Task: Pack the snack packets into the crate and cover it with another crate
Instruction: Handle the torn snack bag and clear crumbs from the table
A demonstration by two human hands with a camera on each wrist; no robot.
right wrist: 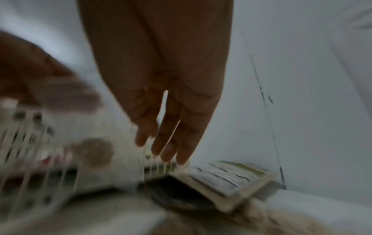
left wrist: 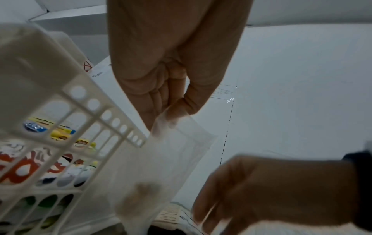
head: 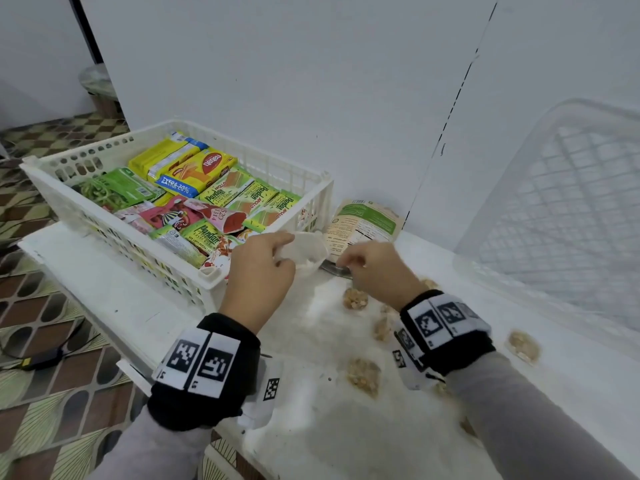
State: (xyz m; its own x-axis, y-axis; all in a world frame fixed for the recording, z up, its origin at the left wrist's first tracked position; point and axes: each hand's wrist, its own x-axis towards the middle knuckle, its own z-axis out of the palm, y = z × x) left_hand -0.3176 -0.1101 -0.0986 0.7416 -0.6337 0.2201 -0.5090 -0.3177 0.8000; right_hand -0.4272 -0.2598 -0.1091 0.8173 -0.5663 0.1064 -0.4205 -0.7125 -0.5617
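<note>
We see left hand [head: 258,271] pinching clear packet [head: 306,249] at 3 o'clock of filled crate [head: 104,216]; right hand [head: 375,268] released, fingers loose, holding nothing

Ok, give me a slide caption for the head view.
Left hand holds a clear packet beside the filled crate; right hand nearby.
</note>
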